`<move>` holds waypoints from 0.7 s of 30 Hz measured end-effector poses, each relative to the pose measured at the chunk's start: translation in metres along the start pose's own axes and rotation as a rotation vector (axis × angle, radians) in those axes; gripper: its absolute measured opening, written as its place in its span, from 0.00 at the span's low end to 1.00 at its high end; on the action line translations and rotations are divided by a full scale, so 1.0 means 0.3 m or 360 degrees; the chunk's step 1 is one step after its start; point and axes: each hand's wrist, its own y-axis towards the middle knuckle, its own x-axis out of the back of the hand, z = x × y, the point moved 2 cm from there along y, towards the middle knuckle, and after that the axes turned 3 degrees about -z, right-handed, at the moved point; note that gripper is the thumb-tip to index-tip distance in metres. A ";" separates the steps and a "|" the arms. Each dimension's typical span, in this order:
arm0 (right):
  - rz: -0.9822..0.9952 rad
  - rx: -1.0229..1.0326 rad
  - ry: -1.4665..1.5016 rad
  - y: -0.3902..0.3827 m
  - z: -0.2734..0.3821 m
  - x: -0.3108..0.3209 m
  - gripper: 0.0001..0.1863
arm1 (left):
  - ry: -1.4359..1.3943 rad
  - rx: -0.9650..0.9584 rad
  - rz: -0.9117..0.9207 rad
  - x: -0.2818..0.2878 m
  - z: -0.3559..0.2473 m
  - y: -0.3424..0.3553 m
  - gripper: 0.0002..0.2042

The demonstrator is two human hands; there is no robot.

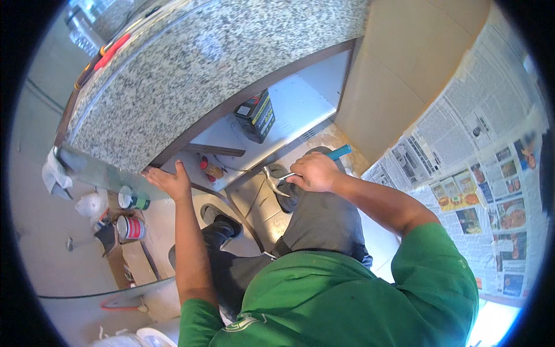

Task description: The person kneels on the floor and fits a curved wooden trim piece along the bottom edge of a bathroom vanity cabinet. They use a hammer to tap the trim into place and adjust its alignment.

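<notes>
Green fabric shirt [329, 295]; right hand [315, 172] grips claw-headed metal hammer [273, 183]; speckled countertop [191, 75].

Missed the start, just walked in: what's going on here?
A person in a green shirt grips a claw hammer in the right hand. The left hand is open and empty, up at the front edge of an open cabinet beneath a speckled countertop. A dark box stands inside.

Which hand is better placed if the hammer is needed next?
Probably the right hand: it already grips the hammer, while the left hand is open at the cabinet.
</notes>
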 end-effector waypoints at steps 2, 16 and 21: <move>-0.0028 0.0002 0.0000 -0.010 0.005 0.016 0.18 | 0.0043 0.0293 0.0093 -0.042 -0.079 0.023 0.50; 0.0062 -0.0088 0.0043 -0.026 0.003 0.036 0.17 | -0.0564 0.0793 -0.0036 0.002 -0.229 0.063 0.46; 0.0039 -0.0109 0.0060 -0.040 -0.003 0.041 0.17 | -0.0631 0.1034 0.0159 0.045 -0.241 0.064 0.49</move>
